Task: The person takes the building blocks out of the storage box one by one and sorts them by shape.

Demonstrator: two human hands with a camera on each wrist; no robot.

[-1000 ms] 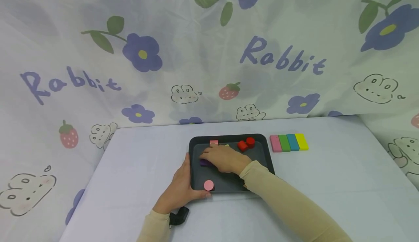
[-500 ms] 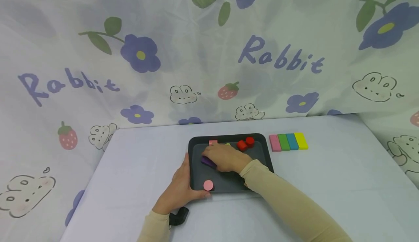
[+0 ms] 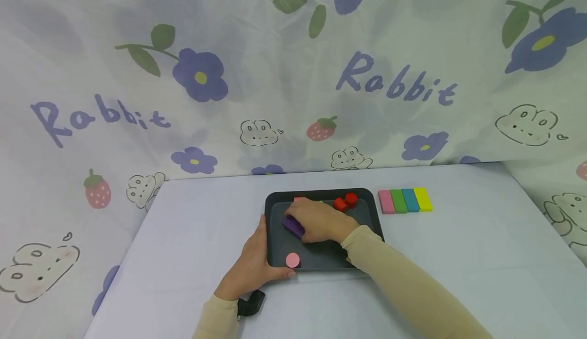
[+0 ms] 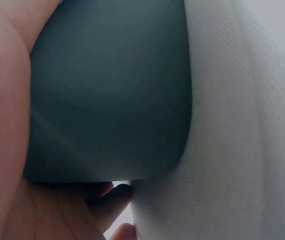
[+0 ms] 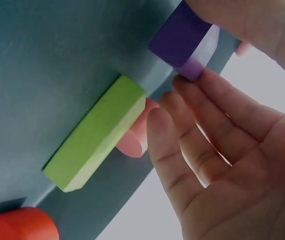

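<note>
My left hand (image 3: 249,262) holds the near left corner of a dark tray (image 3: 321,260), thumb along the front rim and fingers along the left side. In the left wrist view the tray wall (image 4: 107,100) fills the middle. Over the tray, my right hand (image 3: 321,222) pinches a purple block (image 3: 293,226) between thumb and fingertips; the block slants in the head view. The right wrist view shows a long light green block (image 5: 95,135) and a pink cylinder (image 5: 135,132) beside those fingers. A pink round piece (image 3: 292,260) sits near the front rim.
Two red pieces lie at the tray's back right, a block (image 3: 340,204) and a cylinder (image 3: 350,200). Right of the tray is a row of pink (image 3: 387,202), green (image 3: 399,201), blue (image 3: 410,200) and yellow (image 3: 423,199) blocks. A printed curtain (image 3: 293,74) hangs behind the table.
The purple block has turned from nearly level to slanting in the right hand, which has shifted slightly right. The left hand and tray stay where they were.
</note>
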